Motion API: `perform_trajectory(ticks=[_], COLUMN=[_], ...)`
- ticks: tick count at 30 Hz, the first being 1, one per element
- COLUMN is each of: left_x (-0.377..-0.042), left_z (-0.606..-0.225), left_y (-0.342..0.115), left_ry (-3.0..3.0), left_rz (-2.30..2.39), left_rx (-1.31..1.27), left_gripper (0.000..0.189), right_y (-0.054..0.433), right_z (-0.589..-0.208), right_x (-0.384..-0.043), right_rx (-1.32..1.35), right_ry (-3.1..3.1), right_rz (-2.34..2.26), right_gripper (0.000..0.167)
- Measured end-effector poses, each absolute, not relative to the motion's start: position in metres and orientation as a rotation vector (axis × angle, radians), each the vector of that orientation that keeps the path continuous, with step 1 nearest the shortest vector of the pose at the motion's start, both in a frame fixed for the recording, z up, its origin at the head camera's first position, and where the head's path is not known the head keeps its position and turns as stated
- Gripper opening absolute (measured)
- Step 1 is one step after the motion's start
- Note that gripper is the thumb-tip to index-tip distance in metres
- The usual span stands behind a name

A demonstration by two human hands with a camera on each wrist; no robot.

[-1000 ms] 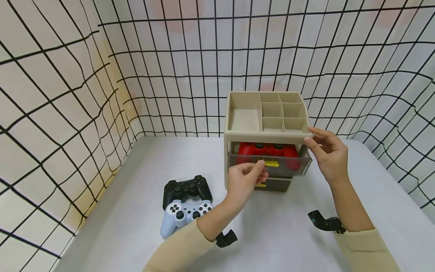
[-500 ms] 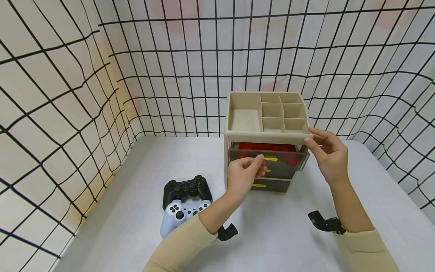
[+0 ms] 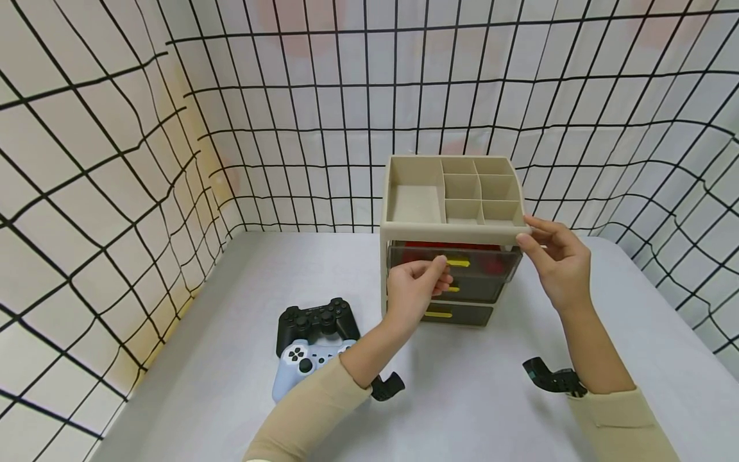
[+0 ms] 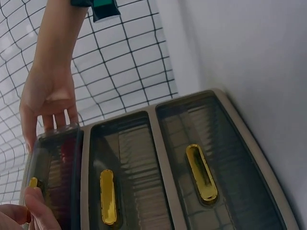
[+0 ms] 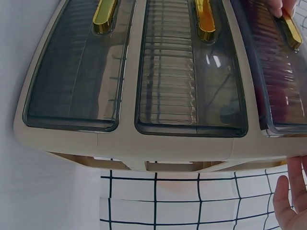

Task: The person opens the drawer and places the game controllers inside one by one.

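A beige desktop drawer organizer [image 3: 412, 232] stands upright, with smoky see-through drawers and gold handles. My left hand [image 3: 411, 294] pinches the handle [image 3: 460, 263] of the top drawer [image 3: 493, 262] between thumb and fingers. That drawer still juts slightly past the frame, as its front [image 5: 283, 91] shows in the right wrist view. Inside it a red game controller [image 3: 453, 244] shows dimly through the front. My right hand [image 3: 560, 262] grips the organizer's upper right front corner, thumb at the front edge. The middle drawer [image 4: 129, 167] and bottom drawer [image 4: 220, 163] sit flush.
A black game controller [image 3: 314, 321] and a light blue one [image 3: 294, 372] lie together on the white table [image 3: 462, 398], left of the organizer; my left forearm partly covers the blue one. Black wire mesh [image 3: 300, 128] encloses the back and sides. Divided compartments [image 3: 462, 186] top the organizer.
My left hand has pushed the top drawer inward, from well out to nearly flush, so the red controller is now mostly hidden. The right hand has stayed at the corner.
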State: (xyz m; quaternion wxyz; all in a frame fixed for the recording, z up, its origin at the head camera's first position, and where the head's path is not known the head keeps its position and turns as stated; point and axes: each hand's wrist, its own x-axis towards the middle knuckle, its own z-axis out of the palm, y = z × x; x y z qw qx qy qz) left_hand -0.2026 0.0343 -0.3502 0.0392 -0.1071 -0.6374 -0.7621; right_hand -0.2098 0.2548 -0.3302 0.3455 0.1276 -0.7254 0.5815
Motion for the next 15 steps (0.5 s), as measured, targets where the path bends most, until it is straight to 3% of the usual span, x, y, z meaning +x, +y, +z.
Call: perform_trajectory(ticks=[15], left_x=[-0.2093], left_z=[-0.3502], left_y=[0.0373], left_ry=[-1.964], left_rz=[-2.317], left_rx=[-0.28], left_gripper=[0.029], right_y=[0.2547], right_z=[-0.3304], right_x=[-0.21], right_rx=[0.307], right_ry=[-1.912], right_rz=[1.465], right_gripper=[0.03])
